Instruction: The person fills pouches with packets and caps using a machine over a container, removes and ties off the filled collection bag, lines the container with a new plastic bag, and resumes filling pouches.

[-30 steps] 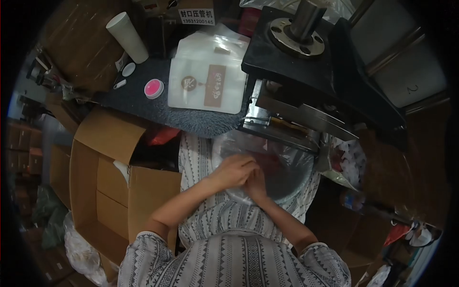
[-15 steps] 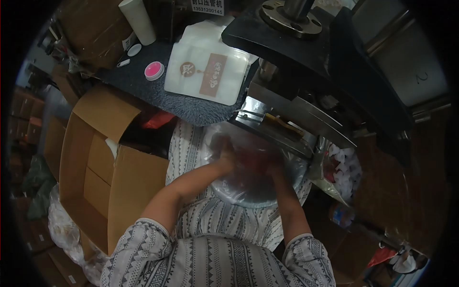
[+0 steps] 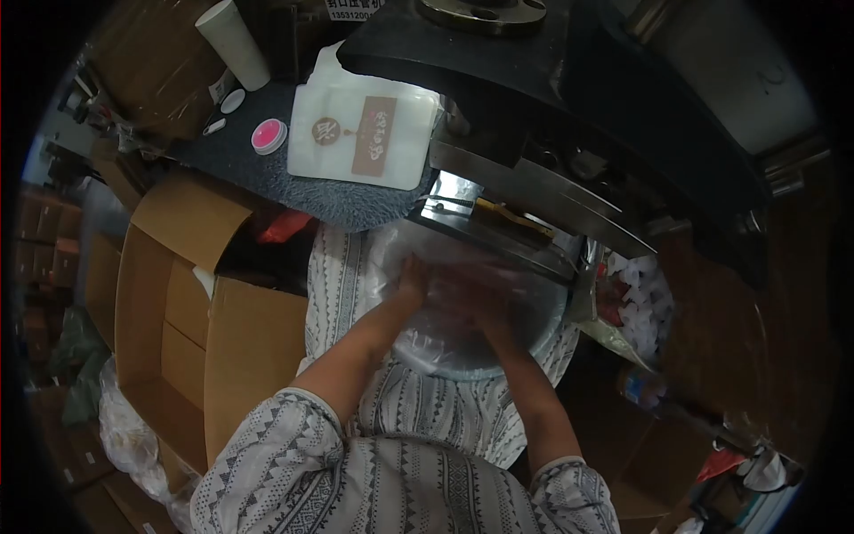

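A round basin (image 3: 544,343) lined with clear plastic rests on my lap, below the metal machine. Both my hands are down inside it. My left hand (image 3: 412,278) is at the basin's left side, against the plastic. To its right, my right hand (image 3: 485,307) reaches toward the middle, over a dim reddish patch whose nature I cannot make out. Shadow and motion blur hide the fingers of both hands, and whether they hold anything does not show.
The dark press-like machine (image 3: 534,156) overhangs the basin. Printed pouches (image 3: 342,133) and a pink-topped round tub (image 3: 269,136) lie on the grey-covered table (image 3: 334,200). An open carton (image 3: 253,347) stands left; a bag of white pieces (image 3: 642,303) is at right.
The head view has shifted, so the table things and machine appear further left. Inside the basin, my right hand has moved slightly left, nearer my left hand.
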